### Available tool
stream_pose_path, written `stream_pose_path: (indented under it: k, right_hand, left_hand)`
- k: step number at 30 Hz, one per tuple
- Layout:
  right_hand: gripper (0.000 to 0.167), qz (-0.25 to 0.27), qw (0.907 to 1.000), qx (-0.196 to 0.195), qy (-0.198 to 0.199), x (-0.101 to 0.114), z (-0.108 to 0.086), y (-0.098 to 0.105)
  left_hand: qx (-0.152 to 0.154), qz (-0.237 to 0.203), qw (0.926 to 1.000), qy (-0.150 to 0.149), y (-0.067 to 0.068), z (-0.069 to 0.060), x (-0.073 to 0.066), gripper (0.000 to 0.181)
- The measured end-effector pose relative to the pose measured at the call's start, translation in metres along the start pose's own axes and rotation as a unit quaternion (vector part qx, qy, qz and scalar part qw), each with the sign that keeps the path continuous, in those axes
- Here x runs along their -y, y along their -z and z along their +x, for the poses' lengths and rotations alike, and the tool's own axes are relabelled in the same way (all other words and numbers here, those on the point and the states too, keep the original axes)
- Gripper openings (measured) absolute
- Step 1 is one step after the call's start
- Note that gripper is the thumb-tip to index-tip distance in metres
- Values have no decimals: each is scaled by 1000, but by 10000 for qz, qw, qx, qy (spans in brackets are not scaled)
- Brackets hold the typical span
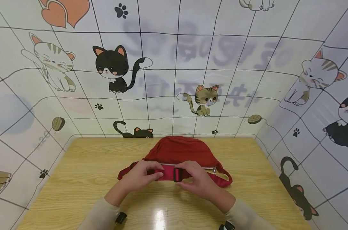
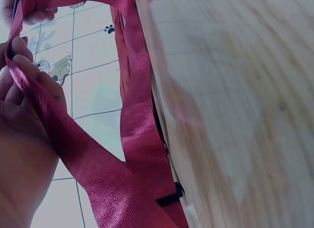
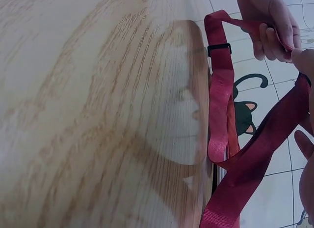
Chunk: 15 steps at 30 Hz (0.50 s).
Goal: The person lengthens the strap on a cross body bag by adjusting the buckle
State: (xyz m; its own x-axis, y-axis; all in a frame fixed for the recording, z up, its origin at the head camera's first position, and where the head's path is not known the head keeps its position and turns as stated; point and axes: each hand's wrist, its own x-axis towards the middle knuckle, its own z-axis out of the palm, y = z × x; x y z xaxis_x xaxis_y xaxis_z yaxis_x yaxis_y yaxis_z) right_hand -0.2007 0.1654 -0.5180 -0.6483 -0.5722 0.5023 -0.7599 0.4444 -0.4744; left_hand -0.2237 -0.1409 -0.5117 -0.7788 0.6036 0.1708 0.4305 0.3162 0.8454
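Note:
A red waist bag (image 1: 182, 150) lies at the table's far side, its zip facing the person. In front of it the left hand (image 1: 140, 175) pinches the red strap (image 1: 168, 172) between thumb and fingers. The right hand (image 1: 198, 182) pinches the same strap at a black buckle (image 1: 177, 174). In the left wrist view the strap (image 2: 88, 159) runs up to the left hand's (image 2: 24, 105) curled fingers. The right wrist view shows a black slider (image 3: 219, 49) on another stretch of strap, with the left hand (image 3: 274, 21) beyond and the right hand (image 3: 306, 100) at the edge.
The light wooden table (image 1: 90, 159) carries the bag. Behind and beside it rise walls (image 1: 162, 80) covered with a cat-patterned, gridded sheet. Black wrist mounts (image 1: 121, 218) show at both sleeves.

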Motion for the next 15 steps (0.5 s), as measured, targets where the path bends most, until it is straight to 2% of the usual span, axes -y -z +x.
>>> stream_pose_path:
  k: [3, 7, 10, 15]
  right_hand:
    - [63, -123, 9997, 6, 225, -1, 1, 0]
    - [63, -258, 9991, 14, 330, 0, 1, 0]
    - [63, -301, 9990, 32, 327, 0, 0, 0]
    - [64, -309, 9988, 13, 378, 1, 0, 0]
  left_hand:
    - [-20, -93, 9999, 69, -2, 2, -4, 4]
    - [33, -163, 9999, -2, -4, 3, -7, 6]
    - [55, -45, 9999, -97, -7, 6, -8, 14]
    - [-78, 291, 9994, -172, -12, 9, -7, 21]
